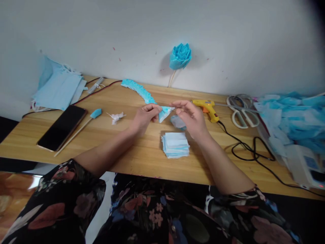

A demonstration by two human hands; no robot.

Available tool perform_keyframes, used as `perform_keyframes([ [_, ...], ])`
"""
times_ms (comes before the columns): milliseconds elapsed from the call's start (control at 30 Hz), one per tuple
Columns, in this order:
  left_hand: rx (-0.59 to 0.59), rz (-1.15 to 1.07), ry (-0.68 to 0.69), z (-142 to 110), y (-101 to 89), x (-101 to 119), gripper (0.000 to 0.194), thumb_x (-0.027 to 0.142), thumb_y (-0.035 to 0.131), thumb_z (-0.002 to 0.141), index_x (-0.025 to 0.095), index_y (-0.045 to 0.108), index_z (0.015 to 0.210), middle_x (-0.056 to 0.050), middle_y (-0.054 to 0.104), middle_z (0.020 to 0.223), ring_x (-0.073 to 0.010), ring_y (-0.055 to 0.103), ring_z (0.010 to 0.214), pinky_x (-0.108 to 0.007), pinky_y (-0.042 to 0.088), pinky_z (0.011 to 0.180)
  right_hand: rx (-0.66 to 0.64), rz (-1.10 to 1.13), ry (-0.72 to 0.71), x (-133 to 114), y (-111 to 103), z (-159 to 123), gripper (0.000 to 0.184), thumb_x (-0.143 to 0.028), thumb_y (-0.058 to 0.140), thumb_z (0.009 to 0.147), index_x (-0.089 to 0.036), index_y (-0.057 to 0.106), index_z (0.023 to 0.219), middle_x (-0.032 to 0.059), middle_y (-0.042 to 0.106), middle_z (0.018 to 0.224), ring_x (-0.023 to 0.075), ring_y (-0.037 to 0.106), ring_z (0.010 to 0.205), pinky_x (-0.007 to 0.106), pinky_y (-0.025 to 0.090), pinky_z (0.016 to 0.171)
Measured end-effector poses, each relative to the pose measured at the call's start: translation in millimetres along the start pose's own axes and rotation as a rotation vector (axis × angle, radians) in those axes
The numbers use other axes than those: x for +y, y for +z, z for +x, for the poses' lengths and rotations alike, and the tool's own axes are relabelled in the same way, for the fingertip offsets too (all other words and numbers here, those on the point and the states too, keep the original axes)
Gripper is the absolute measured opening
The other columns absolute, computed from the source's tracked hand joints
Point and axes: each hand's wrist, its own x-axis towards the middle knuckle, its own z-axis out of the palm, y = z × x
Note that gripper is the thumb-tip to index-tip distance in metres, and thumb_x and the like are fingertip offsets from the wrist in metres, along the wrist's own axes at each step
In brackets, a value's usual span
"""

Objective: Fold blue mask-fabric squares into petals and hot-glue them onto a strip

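Folded blue piece (164, 114) in left grip (145, 117), corner hidden, hold of right grip (192, 118) unclear

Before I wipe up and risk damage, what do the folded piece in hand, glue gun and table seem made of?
Folded piece: probably thin, matte nonwoven fabric; it looks softly creased.
Glue gun: likely hard, smooth plastic, given its moulded yellow body.
Table: wood or printed laminate, smooth-looking; grain lines show.
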Motion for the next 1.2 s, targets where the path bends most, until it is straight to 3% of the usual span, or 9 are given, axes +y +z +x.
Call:
perform_keyframes([
  [100, -0.008, 0.003, -0.004, -1.1, 0.3, 0.1, 0.019, 0.025, 0.076, 0.078, 0.016, 0.065, 0.066, 0.004, 0.054, 0.051, -0.0067, 0.044, 0.049, -0.021, 0.035, 0.053, 0.021, 0.111, 0.11, 0.7, 1.6, 1.2, 0.04, -0.045, 0.071, 0.088, -0.027, 0.07, 0.123, 0.0059, 0.076, 0.121, 0.0231, 0.069, 0.114, 0.04, 0.057, 0.094],
  [200, -0.038, -0.004, 0.019, -1.7, -0.2, -1.8, 0.021, 0.03, 0.079, 0.076, 0.017, 0.065, 0.066, 0.004, 0.054, 0.051, -0.0067, 0.044, 0.049, -0.022, 0.034, 0.053, -0.007, 0.153, 0.26, 0.0, 3.8, 2.3, 0.051, -0.056, 0.076, 0.082, -0.026, 0.072, 0.122, 0.0057, 0.076, 0.113, 0.0224, 0.07, 0.103, 0.037, 0.059, 0.083],
  [367, -0.066, 0.003, 0.051, -1.1, -1.0, -4.4, 0.027, 0.036, 0.082, 0.071, 0.017, 0.065, 0.064, 0.004, 0.054, 0.051, -0.0069, 0.043, 0.05, -0.023, 0.034, 0.053, -0.067, 0.175, 0.358, -5.0, 6.9, 1.0, 0.037, -0.056, 0.082, 0.075, -0.022, 0.071, 0.085, 0.0008, 0.068, 0.081, 0.0137, 0.06, 0.072, 0.027, 0.051, 0.064],
  [500, -0.06, 0.034, 0.04, -1.1, -0.4, -4.5, 0.027, 0.037, 0.082, 0.071, 0.017, 0.065, 0.064, 0.004, 0.054, 0.052, -0.0073, 0.043, 0.05, -0.024, 0.034, 0.054, -0.075, 0.139, 0.334, -3.6, 8.5, 0.5, 0.036, -0.051, 0.081, 0.074, -0.021, 0.06, 0.07, -0.0024, 0.059, 0.068, 0.0108, 0.05, 0.061, 0.026, 0.045, 0.058],
  [700, -0.041, 0.081, 0.02, -3.6, 1.3, -1.8, 0.029, 0.038, 0.08, 0.073, 0.018, 0.063, 0.063, 0.003, 0.053, 0.052, -0.0075, 0.042, 0.051, -0.025, 0.034, 0.054, -0.1, 0.06, 0.281, -1.7, 8.9, 0.9, 0.027, -0.046, 0.074, 0.077, -0.021, 0.062, 0.074, -0.0042, 0.055, 0.063, 0.0111, 0.047, 0.059, 0.026, 0.041, 0.057],
  [933, -0.021, 0.118, 0.075, -6.2, 2.7, 1.7, 0.027, 0.034, 0.079, 0.076, 0.018, 0.062, 0.063, 0.004, 0.052, 0.053, -0.0075, 0.042, 0.052, -0.024, 0.034, 0.054, -0.152, 0.031, 0.288, -4.6, 8.1, -1.1, 0.035, -0.054, 0.072, 0.08, -0.021, 0.063, 0.074, -0.002, 0.058, 0.068, 0.0126, 0.05, 0.063, 0.028, 0.039, 0.059],
  [1200, -0.022, 0.147, 0.08, -8.3, 4.0, 2.0, 0.024, 0.032, 0.076, 0.08, 0.018, 0.064, 0.064, 0.004, 0.053, 0.053, -0.0078, 0.043, 0.053, -0.024, 0.036, 0.056, -0.158, -0.004, 0.221, 1.6, 10.0, -0.6, 0.031, -0.048, 0.072, 0.081, -0.021, 0.059, 0.072, -0.0046, 0.052, 0.064, 0.011, 0.043, 0.061, 0.028, 0.034, 0.061],
])
